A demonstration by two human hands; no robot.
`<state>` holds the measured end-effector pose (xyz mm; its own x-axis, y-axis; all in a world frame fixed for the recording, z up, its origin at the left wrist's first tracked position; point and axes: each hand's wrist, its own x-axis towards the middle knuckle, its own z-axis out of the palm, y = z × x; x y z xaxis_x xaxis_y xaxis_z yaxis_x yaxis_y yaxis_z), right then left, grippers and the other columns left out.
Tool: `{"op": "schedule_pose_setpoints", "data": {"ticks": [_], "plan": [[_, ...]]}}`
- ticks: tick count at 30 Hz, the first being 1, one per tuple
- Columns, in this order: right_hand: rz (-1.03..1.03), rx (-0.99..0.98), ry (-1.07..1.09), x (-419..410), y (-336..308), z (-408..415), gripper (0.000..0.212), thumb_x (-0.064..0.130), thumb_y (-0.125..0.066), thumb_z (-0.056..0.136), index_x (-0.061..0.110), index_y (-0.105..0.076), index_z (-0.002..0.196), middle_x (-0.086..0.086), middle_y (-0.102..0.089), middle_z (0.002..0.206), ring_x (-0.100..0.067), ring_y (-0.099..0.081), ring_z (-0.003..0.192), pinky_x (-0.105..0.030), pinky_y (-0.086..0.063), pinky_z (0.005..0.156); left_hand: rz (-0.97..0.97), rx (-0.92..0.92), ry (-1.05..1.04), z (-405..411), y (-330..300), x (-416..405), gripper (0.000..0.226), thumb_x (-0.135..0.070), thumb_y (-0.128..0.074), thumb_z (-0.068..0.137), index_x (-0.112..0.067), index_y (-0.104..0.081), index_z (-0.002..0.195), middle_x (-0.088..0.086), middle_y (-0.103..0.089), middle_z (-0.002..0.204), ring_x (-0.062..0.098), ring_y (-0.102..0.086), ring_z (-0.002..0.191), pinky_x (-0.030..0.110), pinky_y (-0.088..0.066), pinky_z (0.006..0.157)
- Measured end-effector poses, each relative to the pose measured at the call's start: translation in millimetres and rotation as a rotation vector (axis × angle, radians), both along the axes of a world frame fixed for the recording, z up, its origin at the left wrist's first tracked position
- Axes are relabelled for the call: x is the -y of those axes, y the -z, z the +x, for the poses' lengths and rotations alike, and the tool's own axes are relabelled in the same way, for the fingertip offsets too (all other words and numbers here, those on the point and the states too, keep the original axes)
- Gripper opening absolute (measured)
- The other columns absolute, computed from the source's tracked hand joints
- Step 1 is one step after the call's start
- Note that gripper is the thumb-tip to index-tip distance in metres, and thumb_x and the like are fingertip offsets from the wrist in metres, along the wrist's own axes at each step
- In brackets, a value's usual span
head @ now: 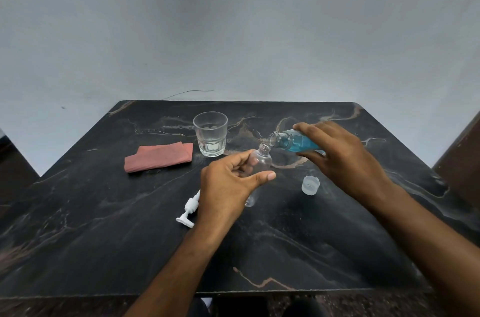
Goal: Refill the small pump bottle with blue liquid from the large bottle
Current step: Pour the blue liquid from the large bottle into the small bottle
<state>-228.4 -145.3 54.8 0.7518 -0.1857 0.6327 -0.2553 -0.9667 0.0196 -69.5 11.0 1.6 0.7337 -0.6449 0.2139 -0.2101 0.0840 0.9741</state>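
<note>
My left hand (228,184) grips the small clear bottle (261,161), which stands on the table with its neck open and looks empty. My right hand (340,153) holds the large bottle (293,141) tipped almost flat, its open mouth just above and to the right of the small bottle's neck. Blue liquid lies along the lower side of the large bottle. No stream shows between the two mouths. The white pump head (189,209) lies on the table left of my left wrist. A clear cap (310,185) rests below my right hand.
A drinking glass (210,133) with a little clear liquid stands at the back of the dark marble table (104,226). A folded reddish cloth (159,157) lies to its left. A plain grey wall rises behind the table.
</note>
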Motion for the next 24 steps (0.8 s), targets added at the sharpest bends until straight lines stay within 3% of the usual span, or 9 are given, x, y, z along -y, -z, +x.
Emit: {"op": "schedule_pose_setpoints", "data": {"ticks": [9,19,24], "plan": [[-0.01,-0.01,0.002,-2.1,-2.5,1.3,0.052,0.015,-0.077,0.081,0.005,-0.061,0.13,-0.012,-0.069,0.114,-0.029,-0.064,0.1,-0.036,-0.055,0.076,-0.017,0.003,0.007,-1.0,4.0,1.1,0.064,-0.016,-0.096,0.058,-0.014,-0.076,0.119,-0.01,-0.08,0.097,-0.006,-0.074,0.088,0.011,-0.056,0.076],[-0.022,-0.002,0.0,-0.3,-2.4,0.7,0.054,0.015,-0.077,0.081,0.005,-0.06,0.131,-0.012,-0.069,0.114,-0.027,-0.064,0.099,-0.03,-0.051,0.076,-0.055,0.001,0.001,-1.1,3.9,0.9,0.07,-0.035,-0.092,0.05,-0.02,-0.076,0.116,-0.018,-0.08,0.098,-0.005,-0.075,0.092,0.011,-0.056,0.078],[-0.034,-0.019,-0.006,1.1,-1.8,-0.2,0.054,0.018,-0.075,0.082,0.006,-0.059,0.133,-0.011,-0.068,0.116,-0.027,-0.063,0.101,-0.036,-0.056,0.075,-0.042,0.014,0.006,-1.1,5.3,1.3,0.069,-0.036,-0.092,0.05,-0.025,-0.075,0.115,-0.027,-0.078,0.095,-0.005,-0.074,0.094,0.014,-0.058,0.08]]}}
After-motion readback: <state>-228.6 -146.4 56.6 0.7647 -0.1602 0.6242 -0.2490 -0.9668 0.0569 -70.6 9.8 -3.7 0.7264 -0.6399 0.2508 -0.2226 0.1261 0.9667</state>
